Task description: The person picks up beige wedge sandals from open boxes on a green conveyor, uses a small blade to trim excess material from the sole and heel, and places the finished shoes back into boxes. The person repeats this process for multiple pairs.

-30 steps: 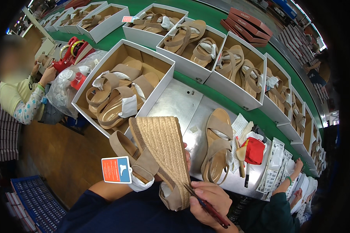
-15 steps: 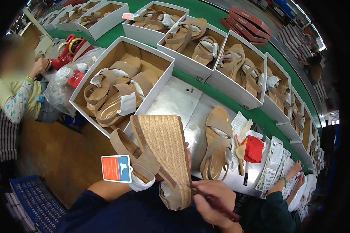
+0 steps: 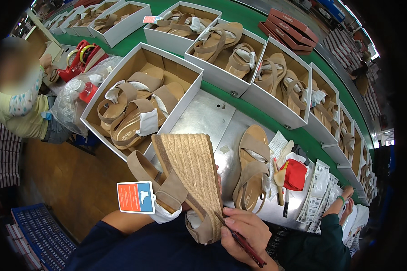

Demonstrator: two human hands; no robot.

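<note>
the wedge sandal (image 3: 190,165) is held up by the left hand (image 3: 219,177), before the near edge of the worktop (image 3: 203,115); most of that hand is hidden behind the woven sole. a red-handled pointed tool (image 3: 245,246) is clasped in the right hand (image 3: 250,230), its tip at the sole's thin end; whether contact is made cannot be told.

if the tip skids, the braid could be frayed or the suede strap (image 3: 205,230) scratched, as both lie close together there. the left fingertips could be pricked if it is driven upward along the edge. the dangling hang tag (image 3: 136,197) might be snagged if the sandal is turned.

at the worktop's left end a white shoebox (image 3: 180,105) is set; a second sandal (image 3: 253,172) is laid by the near edge, with a red cloth (image 3: 295,175) and label sheets (image 3: 319,192) further right. more filled boxes (image 3: 276,108) are lined along the green far edge. places at either side are taken by a co-worker in yellow (image 3: 25,113) and another's green sleeve (image 3: 323,241).
</note>
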